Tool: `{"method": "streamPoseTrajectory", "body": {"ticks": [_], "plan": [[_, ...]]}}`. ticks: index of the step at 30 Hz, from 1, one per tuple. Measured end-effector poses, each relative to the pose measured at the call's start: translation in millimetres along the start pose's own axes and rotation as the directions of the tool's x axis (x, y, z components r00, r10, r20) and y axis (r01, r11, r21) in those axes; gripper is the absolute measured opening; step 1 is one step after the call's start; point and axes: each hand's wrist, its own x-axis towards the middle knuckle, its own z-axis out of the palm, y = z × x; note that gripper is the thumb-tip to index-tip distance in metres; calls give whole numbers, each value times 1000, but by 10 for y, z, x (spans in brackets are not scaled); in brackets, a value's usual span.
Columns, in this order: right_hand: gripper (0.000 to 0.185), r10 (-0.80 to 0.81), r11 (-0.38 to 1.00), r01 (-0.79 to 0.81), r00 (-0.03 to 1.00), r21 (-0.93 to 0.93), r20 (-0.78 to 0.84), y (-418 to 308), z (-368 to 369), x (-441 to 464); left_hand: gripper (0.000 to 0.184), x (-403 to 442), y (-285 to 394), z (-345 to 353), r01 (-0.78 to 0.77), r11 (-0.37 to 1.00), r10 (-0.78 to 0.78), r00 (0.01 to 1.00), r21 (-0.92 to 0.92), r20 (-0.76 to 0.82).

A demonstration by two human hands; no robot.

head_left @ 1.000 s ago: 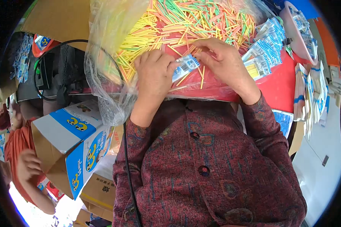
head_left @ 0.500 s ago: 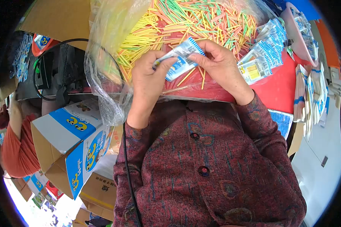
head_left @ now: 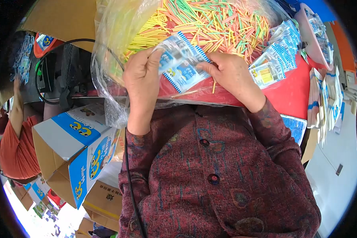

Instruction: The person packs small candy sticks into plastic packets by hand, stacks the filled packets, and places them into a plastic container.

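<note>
Between my two hands is a clear plastic packet with blue and white print and striped blue edges. Whether it is one wide packet or two overlapping ones, I cannot tell. My left hand pinches its left side between thumb and fingers. On the right side, my right hand grips the edge with thumb and forefinger. Just beyond them lies a heap of thin yellow, pink and green sticks on a plastic sheet. A fanned row of printed packets lies right of my right hand.
A pink basket of packets stands at the far right, above stacked flat wrappers. At left are an open printed carton, a black cable and a co-worker's orange sleeve. The tabletop is red.
My left hand has moved left and slightly up, and the packet now shows spread wider between my hands. My right hand has barely moved. The co-worker's arm at left has shifted.
</note>
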Motion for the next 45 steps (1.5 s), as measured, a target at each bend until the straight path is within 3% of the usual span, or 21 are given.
{"method": "streamPoseTrajectory", "body": {"ticks": [2,5,8,9,10,13,17,19,22,25,27,29,30,31,32,35,40,45], "plan": [[20,12,998,-7,997,67,-71,-72,-134,54,14,-14,47,-44,262,946,-256,965,-189,53],[20,52,981,-9,974,193,-220,-161,-298,147,14,-10,131,-49,306,929,-280,949,-211,143],[19,176,665,-180,981,724,81,-281,-278,257,14,-21,281,3,371,883,-312,922,-288,229],[19,176,666,-178,981,724,80,-277,-251,257,14,-28,335,26,415,840,-334,903,-350,271],[18,195,685,-185,978,705,68,-263,-189,243,14,-31,355,33,460,789,-352,882,-407,314],[18,228,717,-203,972,667,51,-255,-34,198,12,-89,238,18,433,839,-333,888,-330,318],[20,178,789,-115,983,603,-45,-262,-15,153,11,-63,221,43,395,884,-311,895,-248,319],[24,123,879,-59,987,472,-105,-209,-19,180,11,-43,260,45,387,894,-309,897,-225,316],[30,39,939,-3,995,345,-96,-186,-38,272,10,-3,397,35,474,733,-359,879,-487,314],[38,-54,971,58,998,230,-20,-169,-110,449,9,-7,315,-12,468,769,-378,882,-435,282],[38,139,921,-136,990,365,18,-117,-137,642,8,-28,238,-8,465,785,-387,884,-409,264],[38,231,876,-229,972,425,48,-9,-172,874,8,-58,126,33,256,914,-208,962,-315,179],[34,190,956,-199,980,214,63,72,-191,1021,8,-74,92,41,143,956,-109,984,-258,144],[31,152,988,-152,985,-6,86,95,-207,1095,8,-88,80,40,142,956,-107,984,-258,143],[31,150,989,-150,985,-7,84,73,-189,1113,8,-102,77,45,198,947,-161,974,-252,163],[29,119,941,-121,993,-314,-25,-116,-78,1214,9,-138,60,64,314,918,-270,942,-240,200],[25,201,920,-159,976,-359,83,-125,130,1353,10,-160,-1,81,337,904,-294,937,-264,191],[21,18,951,-45,996,-307,-90,253,658,1381,11,-166,-20,95,345,901,-302,934,-262,190]]}}
